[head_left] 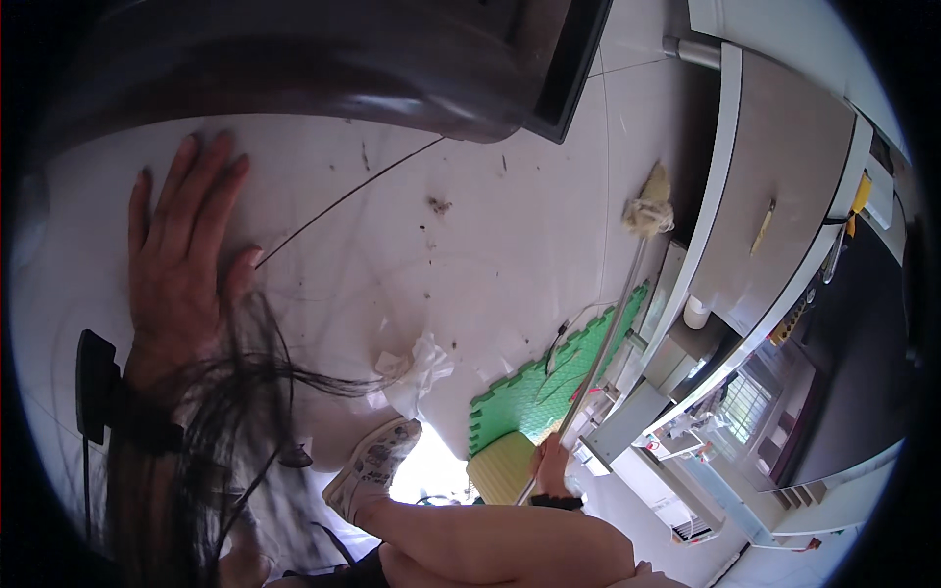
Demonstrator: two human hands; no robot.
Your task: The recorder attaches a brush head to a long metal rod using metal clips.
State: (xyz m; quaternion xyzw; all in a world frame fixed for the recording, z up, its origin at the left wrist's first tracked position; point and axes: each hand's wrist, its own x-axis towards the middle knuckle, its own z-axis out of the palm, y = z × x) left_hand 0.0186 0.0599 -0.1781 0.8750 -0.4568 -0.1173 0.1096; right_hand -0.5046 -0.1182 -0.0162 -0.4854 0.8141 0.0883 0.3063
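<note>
My left hand (186,265) lies flat on the pale tiled floor (382,225), its fingers spread toward the dark brown glossy piece of furniture (323,73). Loose dark hair hangs in front of that wrist and forearm. At the lower middle, my right hand (552,463) is wrapped round a long thin pole (598,363). The pole slants up and to the right, ending in a shaggy beige head (651,208) that rests near the foot of the cabinet. Bits of dark debris (438,206) are scattered over the tiles between the hand and the pole. My bent knee partly covers the near floor.
Crumpled white tissue (420,372) lies near my patterned shoe (372,468). Beyond it are a green interlocking foam mat (549,377) and a yellowish ribbed object (505,468). A low cabinet (784,176) with a grey-brown front runs along the right, a dark television screen (853,363) beside it.
</note>
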